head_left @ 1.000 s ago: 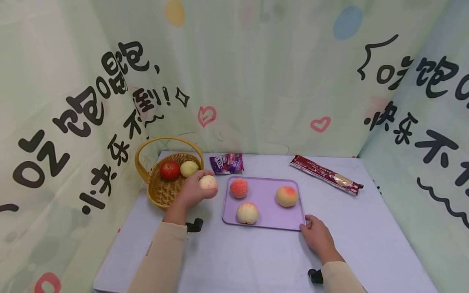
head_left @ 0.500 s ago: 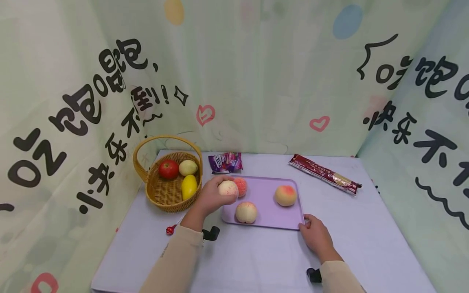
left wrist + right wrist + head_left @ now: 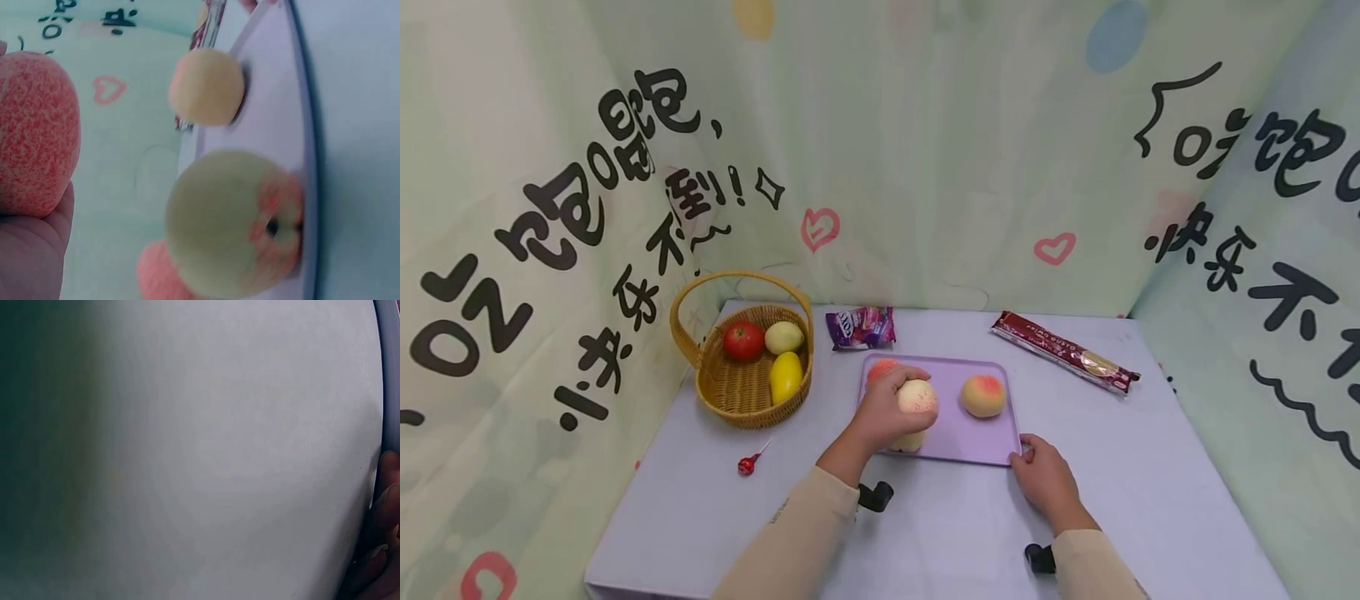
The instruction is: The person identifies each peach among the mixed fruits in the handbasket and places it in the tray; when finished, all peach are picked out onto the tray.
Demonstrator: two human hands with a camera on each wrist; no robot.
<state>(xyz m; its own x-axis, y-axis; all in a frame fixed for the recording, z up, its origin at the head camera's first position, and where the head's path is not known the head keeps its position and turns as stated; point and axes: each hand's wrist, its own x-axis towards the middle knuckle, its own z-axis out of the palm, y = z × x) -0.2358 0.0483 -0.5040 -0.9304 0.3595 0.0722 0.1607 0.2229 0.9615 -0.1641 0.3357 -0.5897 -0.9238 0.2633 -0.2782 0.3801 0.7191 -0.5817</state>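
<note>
My left hand (image 3: 880, 415) grips a peach (image 3: 918, 397) with speckled skin, held above the left half of a purple tray (image 3: 951, 437). In the left wrist view this peach (image 3: 36, 134) looks red-speckled and sits against the palm. On the tray, a yellow peach with a red blush (image 3: 982, 396) lies at the right. A coral-red peach (image 3: 879, 367) is partly covered by my left hand. Below it, a pale peach (image 3: 909, 442) is mostly hidden, but shows large in the left wrist view. My right hand (image 3: 1049, 482) pinches the tray's near right corner.
Left of the tray stands a wicker basket (image 3: 727, 387) holding a red fruit (image 3: 744, 342), a pale green fruit (image 3: 784, 337) and a yellow fruit (image 3: 786, 378). A red lollipop (image 3: 747, 465) lies before it. Behind are a purple snack packet (image 3: 861, 328) and a long maroon packet (image 3: 1065, 353).
My left hand has carried the peach rightward from beside the basket to above the tray. The yellow fruit and the lollipop have come into view. My right hand stays at the tray corner.
</note>
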